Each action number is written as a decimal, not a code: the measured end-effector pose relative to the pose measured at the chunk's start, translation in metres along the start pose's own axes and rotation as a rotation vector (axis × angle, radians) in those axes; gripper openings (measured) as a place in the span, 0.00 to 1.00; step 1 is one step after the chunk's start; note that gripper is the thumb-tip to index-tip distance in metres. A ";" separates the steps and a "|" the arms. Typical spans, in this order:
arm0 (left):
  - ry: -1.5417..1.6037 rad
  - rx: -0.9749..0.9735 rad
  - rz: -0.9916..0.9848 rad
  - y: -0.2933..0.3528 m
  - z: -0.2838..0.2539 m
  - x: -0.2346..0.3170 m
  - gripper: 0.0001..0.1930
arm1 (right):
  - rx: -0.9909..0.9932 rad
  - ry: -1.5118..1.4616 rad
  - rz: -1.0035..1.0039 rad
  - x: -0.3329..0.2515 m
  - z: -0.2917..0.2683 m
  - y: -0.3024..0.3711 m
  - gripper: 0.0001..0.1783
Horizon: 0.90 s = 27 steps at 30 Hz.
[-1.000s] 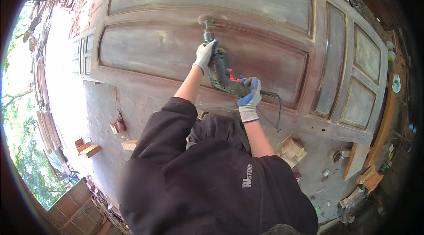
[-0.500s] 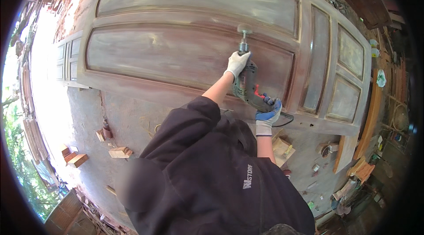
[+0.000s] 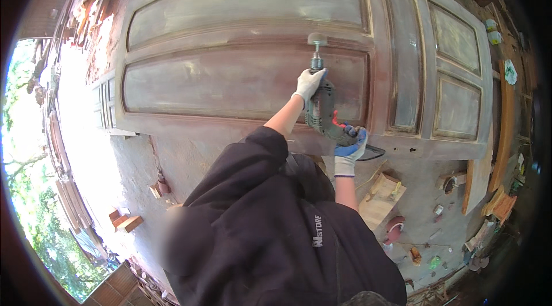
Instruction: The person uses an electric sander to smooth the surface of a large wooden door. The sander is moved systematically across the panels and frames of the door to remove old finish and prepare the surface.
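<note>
A dark corded power drill [image 3: 323,107] is in both my hands above a large brown panelled wooden door [image 3: 230,127] lying flat. My left hand [image 3: 309,84], in a white glove, wraps round the drill's front, just behind the chuck. My right hand [image 3: 352,144], in a white and blue glove, grips the rear handle near a red part. From the chuck, a shaft carries a pale round sanding head [image 3: 317,38] over the strip between the two long panels. Whether it touches the wood I cannot tell. Pale, scuffed patches mark the door's surface.
A smaller panelled door [image 3: 104,102] stands at the left. Near the door's right end are a wooden plank [image 3: 477,185] and a long beam [image 3: 506,116]. On the ground lie a light wooden board [image 3: 380,198], a reddish round object [image 3: 394,228] and wood blocks [image 3: 127,223].
The drill's head sits further right along the strip between the long panels. The door looks turned and shifted in my view. Both hands keep the same hold.
</note>
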<state>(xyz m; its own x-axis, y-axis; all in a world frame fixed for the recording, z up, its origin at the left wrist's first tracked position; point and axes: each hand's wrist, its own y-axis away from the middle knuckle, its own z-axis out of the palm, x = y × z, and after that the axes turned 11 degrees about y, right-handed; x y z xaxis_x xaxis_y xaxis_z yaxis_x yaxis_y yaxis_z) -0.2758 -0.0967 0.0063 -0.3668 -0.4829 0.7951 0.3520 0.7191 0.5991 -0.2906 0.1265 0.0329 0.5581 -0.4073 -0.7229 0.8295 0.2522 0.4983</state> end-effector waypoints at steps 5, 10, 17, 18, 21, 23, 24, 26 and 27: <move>0.037 0.089 -0.034 -0.012 -0.059 -0.006 0.25 | -0.131 -0.058 0.031 0.036 0.025 0.008 0.09; 0.101 0.165 -0.015 -0.028 -0.137 -0.010 0.23 | -0.135 0.045 0.084 0.079 0.074 0.033 0.09; 0.075 0.226 -0.004 -0.043 -0.263 -0.018 0.23 | -0.202 0.072 0.067 0.162 0.133 0.094 0.10; 0.089 0.240 -0.001 -0.046 -0.283 -0.022 0.23 | -0.190 0.094 0.064 0.175 0.144 0.106 0.11; 0.098 0.231 -0.009 -0.050 -0.339 -0.019 0.23 | -0.168 0.147 0.040 0.215 0.170 0.140 0.11; 0.111 0.242 -0.011 -0.052 -0.377 -0.016 0.24 | -0.191 0.132 0.031 0.245 0.188 0.159 0.11; 0.119 0.239 0.001 -0.048 -0.398 -0.010 0.23 | -0.179 0.116 0.065 0.256 0.202 0.171 0.11; 0.110 0.259 0.021 -0.068 -0.439 -0.025 0.22 | -0.192 0.143 0.092 0.279 0.228 0.189 0.11; 0.097 0.270 0.035 -0.072 -0.462 -0.026 0.21 | -0.202 0.153 0.108 0.291 0.240 0.197 0.11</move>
<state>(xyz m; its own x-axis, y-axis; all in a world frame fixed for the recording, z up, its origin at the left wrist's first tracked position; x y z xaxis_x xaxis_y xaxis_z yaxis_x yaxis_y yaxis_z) 0.1062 -0.3663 -0.0140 -0.2699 -0.4918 0.8278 0.1163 0.8368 0.5351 0.0300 -0.1532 0.0356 0.6271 -0.2348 -0.7427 0.7440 0.4631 0.4818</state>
